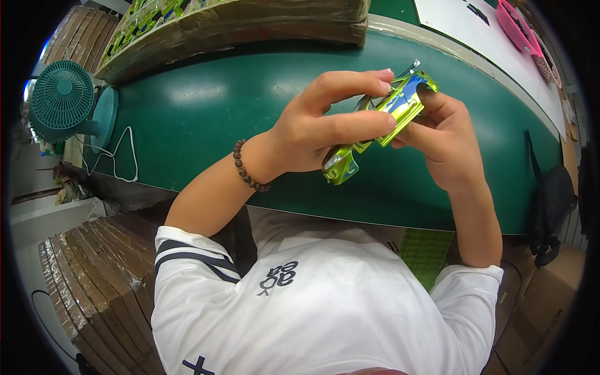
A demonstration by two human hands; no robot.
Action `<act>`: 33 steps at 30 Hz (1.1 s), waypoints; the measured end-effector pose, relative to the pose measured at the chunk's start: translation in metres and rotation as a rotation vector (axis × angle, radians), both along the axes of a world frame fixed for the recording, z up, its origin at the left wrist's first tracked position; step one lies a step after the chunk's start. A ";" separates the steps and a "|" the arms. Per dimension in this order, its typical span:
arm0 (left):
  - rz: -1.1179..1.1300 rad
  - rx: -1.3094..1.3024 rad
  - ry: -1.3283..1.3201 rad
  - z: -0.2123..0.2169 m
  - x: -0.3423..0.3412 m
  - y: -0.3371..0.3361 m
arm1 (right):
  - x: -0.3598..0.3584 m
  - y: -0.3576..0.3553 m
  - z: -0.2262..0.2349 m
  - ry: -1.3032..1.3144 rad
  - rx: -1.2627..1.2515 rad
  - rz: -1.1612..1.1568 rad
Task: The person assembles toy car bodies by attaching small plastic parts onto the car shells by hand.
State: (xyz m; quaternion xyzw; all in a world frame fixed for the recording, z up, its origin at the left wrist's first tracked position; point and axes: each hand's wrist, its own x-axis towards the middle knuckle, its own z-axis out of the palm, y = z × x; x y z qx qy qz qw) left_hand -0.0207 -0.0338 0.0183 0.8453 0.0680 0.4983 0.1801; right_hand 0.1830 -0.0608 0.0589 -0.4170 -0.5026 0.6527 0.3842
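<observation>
Above the green table a shiny lime-green plastic shell (400, 103) with a blue patch is held tilted, its lower end toward me. My left hand (328, 119), with a dark beaded bracelet on the wrist, grips it from the left, index finger and another finger laid along its side. From the right, my right hand (447, 134) pinches the upper end between thumb and bent fingers. A thin dark piece with a silvery tip (415, 64) sticks out past the upper end; I cannot tell what it is. The fingers cover part of the shell's underside.
A cardboard tray (250, 39) of similar green parts stands at the far left. Left of it is a teal desk fan (65, 94) with a white cord. A pink basket (517, 28) sits far right, above a black bag (553, 200). Flattened cartons (94, 294) are stacked below left.
</observation>
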 end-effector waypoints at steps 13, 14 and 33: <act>0.013 -0.064 -0.031 -0.002 0.005 -0.005 | -0.008 0.002 -0.006 0.120 -0.061 -0.044; 0.030 -0.064 -0.037 -0.003 0.004 -0.005 | -0.008 0.002 -0.006 0.128 -0.059 -0.049; 0.146 -0.274 -0.103 -0.007 0.002 -0.007 | 0.000 -0.001 -0.005 -0.531 0.802 0.141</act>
